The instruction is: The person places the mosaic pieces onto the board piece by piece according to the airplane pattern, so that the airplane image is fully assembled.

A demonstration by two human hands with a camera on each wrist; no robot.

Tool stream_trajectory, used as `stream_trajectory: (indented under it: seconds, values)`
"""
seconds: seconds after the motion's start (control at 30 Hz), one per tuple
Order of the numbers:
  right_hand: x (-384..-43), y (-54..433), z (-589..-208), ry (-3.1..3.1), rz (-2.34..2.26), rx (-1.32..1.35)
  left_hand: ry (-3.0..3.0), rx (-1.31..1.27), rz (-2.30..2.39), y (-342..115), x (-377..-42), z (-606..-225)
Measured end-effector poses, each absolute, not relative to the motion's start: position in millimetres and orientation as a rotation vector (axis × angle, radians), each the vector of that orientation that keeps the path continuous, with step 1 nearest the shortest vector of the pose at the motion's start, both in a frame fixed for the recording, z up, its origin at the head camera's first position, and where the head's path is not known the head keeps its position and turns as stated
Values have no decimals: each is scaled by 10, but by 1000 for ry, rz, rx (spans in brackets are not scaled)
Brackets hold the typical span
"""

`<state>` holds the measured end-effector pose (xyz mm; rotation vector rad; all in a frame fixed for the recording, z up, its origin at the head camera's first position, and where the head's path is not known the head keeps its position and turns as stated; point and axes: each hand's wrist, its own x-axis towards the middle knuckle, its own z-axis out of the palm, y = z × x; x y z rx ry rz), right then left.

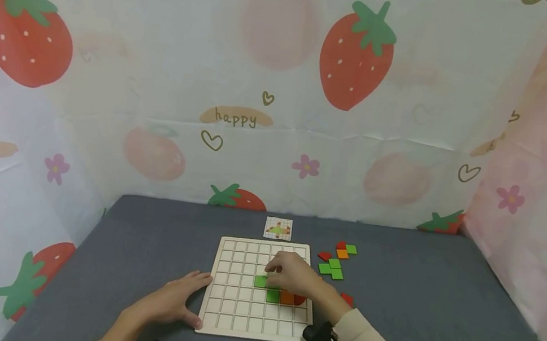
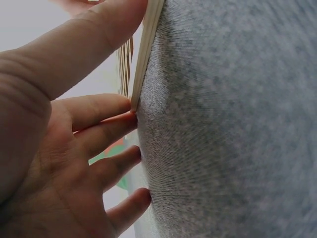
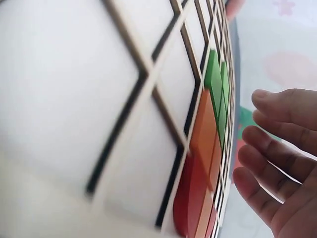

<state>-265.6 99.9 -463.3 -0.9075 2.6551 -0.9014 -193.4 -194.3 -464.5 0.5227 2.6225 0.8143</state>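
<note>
A square wooden grid board [image 1: 228, 306] lies on the table, with green [image 1: 260, 281], orange [image 1: 287, 297] and red pieces [image 1: 300, 299] set in its cells. My left hand [image 1: 175, 296] braces the board's left side, fingers spread and nearly straight; in the left wrist view the thumb [image 2: 94, 42] and fingertips meet the wooden edge. Above the set pieces hovers my right hand [image 1: 294, 273], partly covering them. Its fingers [image 3: 267, 148] are loosely bent in the right wrist view, with nothing between them.
Right of the board lie loose green [image 1: 336, 274], orange [image 1: 342, 254] and red tiles [image 1: 324, 256]; another red tile [image 1: 347, 299] is near the right forearm. A small picture card [image 1: 279, 229] stands behind the board. Strawberry-print cloth [image 1: 177, 79] surrounds the grey table [image 1: 406, 300].
</note>
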Motion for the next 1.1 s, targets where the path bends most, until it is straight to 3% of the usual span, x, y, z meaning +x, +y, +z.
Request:
stream_trajectory:
  seconds: [1.1]
  values:
    - [-2794, 1861, -4632, 2840, -953, -570, 2622, 529, 801, -1955, -1945, -4662]
